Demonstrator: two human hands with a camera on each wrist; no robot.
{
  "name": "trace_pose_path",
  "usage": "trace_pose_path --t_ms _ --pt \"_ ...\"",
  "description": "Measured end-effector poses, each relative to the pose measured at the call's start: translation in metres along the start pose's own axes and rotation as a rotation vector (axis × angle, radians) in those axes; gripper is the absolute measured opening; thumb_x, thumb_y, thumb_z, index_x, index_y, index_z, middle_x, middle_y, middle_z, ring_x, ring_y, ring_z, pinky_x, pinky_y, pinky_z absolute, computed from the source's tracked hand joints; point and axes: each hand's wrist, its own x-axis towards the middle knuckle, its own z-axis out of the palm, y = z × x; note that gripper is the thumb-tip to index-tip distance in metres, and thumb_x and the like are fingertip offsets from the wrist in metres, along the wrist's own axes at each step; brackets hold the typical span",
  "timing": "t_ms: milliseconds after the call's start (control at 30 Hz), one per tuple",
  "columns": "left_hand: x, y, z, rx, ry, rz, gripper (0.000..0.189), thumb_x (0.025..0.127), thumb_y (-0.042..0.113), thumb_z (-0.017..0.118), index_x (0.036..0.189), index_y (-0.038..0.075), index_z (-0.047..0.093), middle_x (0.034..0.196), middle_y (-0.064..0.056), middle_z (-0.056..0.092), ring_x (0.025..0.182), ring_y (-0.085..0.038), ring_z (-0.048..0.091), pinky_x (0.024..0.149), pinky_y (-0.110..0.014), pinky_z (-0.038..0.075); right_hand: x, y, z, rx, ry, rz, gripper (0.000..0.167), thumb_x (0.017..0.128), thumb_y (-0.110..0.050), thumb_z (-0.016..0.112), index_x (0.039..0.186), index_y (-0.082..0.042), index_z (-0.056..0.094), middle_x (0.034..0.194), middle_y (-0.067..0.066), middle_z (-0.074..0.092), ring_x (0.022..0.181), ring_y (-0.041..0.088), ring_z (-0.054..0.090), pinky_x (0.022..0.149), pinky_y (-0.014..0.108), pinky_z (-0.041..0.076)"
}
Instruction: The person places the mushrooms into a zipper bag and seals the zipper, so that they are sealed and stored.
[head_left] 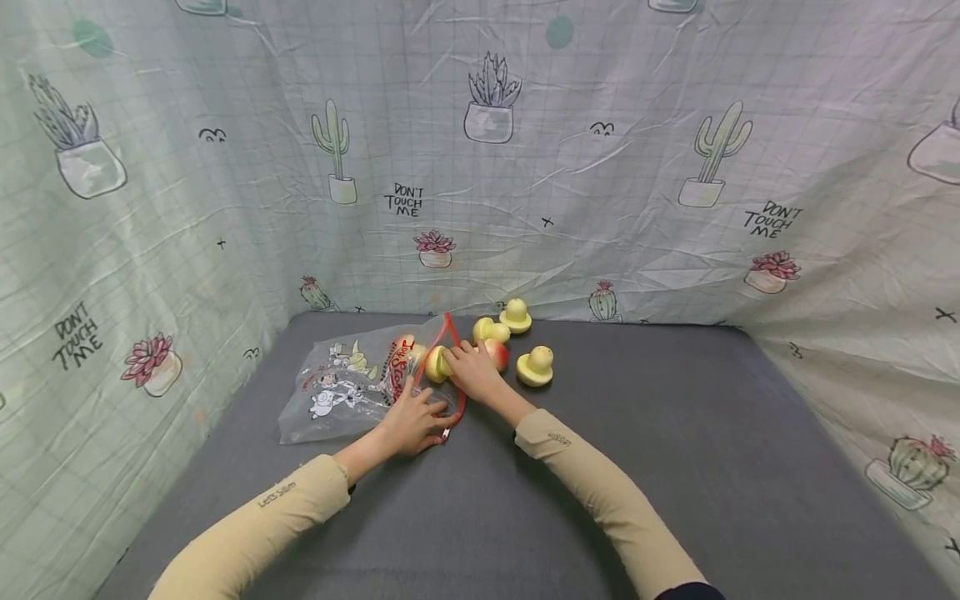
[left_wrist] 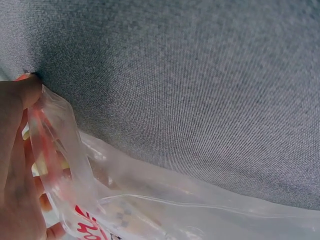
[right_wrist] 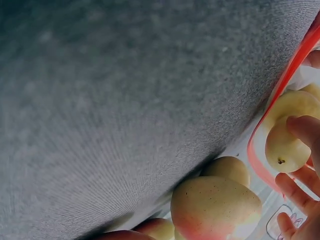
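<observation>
From here I have my left hand (head_left: 412, 421) pinching the red-rimmed clear bag (head_left: 337, 396) near its mouth, while my right hand (head_left: 474, 368) holds a gourd-shaped fruit (right_wrist: 286, 145) in the opening. I'd call the bagging partway: at least one bagged fruit (head_left: 405, 344) shows, four loose fruits (head_left: 536, 368) remain on the desk (head_left: 637, 433).

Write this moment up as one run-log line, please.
left hand: grips clear bag at mouth; right hand: holds yellow fruit there; outside bag: more fruit
</observation>
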Motion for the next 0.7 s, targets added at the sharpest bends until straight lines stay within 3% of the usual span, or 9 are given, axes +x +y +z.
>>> trace_pose_path --t_ms 233,400,700 --pt "0.0 0.0 0.001 -0.02 -0.005 -0.004 0.044 0.081 0.052 0.052 0.122 0.038 0.052 0.115 0.005 0.059 0.104 -0.025 0.05 0.09 -0.062 0.032 -0.001 -0.001 0.0 0.0 -0.036 0.003 0.035 0.083 -0.027 0.061 0.115 -0.016 0.051 0.113 0.001 0.058 0.101 0.018 0.051 0.088 0.043 0.04" --pt "0.0 -0.001 0.002 -0.016 -0.015 -0.005 0.044 0.08 0.052 0.053 0.122 0.038 0.052 0.117 0.006 0.058 0.102 -0.024 0.05 0.091 -0.063 0.031 -0.008 -0.001 -0.003 -0.021 -0.008 -0.032 0.031 0.083 -0.024 0.06 0.112 -0.015 0.054 0.113 0.002 0.054 0.097 0.018 0.053 0.086 0.042 0.04" --pt "-0.001 -0.001 0.002 -0.031 0.026 0.001 0.044 0.079 0.053 0.054 0.121 0.037 0.053 0.115 0.005 0.06 0.099 -0.024 0.051 0.09 -0.062 0.032 -0.019 0.002 -0.007 -0.043 -0.01 -0.095 0.027 0.083 -0.019 0.058 0.109 -0.018 0.054 0.11 0.001 0.055 0.097 0.017 0.055 0.085 0.04 0.039"
